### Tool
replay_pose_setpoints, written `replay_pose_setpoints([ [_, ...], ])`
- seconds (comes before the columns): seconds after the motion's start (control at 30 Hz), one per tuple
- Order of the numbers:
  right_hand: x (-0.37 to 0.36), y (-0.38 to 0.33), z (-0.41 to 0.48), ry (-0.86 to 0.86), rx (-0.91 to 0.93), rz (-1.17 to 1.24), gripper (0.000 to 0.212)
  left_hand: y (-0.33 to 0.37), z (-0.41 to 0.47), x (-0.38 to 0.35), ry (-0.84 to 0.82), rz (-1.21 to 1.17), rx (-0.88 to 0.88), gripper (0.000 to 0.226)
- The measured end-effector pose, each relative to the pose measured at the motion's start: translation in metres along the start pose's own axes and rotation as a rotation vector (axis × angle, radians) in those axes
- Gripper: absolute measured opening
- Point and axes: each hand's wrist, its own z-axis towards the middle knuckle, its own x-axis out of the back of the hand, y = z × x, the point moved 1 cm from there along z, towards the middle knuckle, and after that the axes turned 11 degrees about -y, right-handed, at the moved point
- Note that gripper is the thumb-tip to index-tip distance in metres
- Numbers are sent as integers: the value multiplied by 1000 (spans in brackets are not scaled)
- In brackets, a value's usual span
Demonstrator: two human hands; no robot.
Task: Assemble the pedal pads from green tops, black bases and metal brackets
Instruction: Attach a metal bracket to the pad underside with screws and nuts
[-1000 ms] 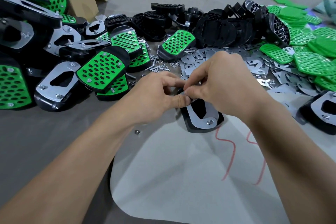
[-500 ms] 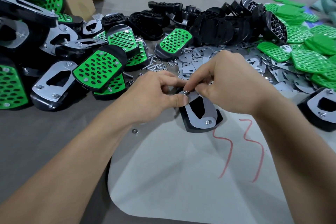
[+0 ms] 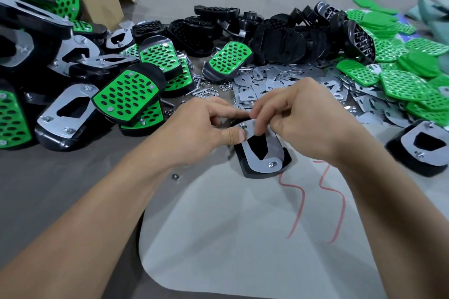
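A grey cloth-covered table [image 3: 73,189] carries a pale rounded sheet [image 3: 243,238] scrawled with red marks; finished pads [image 3: 126,94] heap at the left, black bases [image 3: 279,41] pile behind, perforated green tops [image 3: 401,80] spread right, loose flat brackets [image 3: 267,82] lie just beyond the hands; the pedal pad [image 3: 241,161] lies flat on the sheet's far edge, long axis running away, far end leaning left; its shiny metal bracket [image 3: 252,155] faces up; the left hand [image 3: 204,133] grips the far end, thumb pressing the bracket; the right hand [image 3: 311,124] pinches the bracket's far corner with curled fingertips, hiding it; a lone nut [image 3: 175,176] lies near the left wrist.
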Motion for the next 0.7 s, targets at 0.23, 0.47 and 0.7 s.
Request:
replay_pose_setpoints([
  [0.23,-8,-2,3,-60,36,-24,52,0,-1,0,-11,-4,-39,25],
  [0.47,-6,-3,-3,63,-30,-66,43,-6,0,0,16,-6,-25,34],
  [0.7,-10,-6,-6,8,31,-20,59,-9,1,0,15,13,-55,26],
])
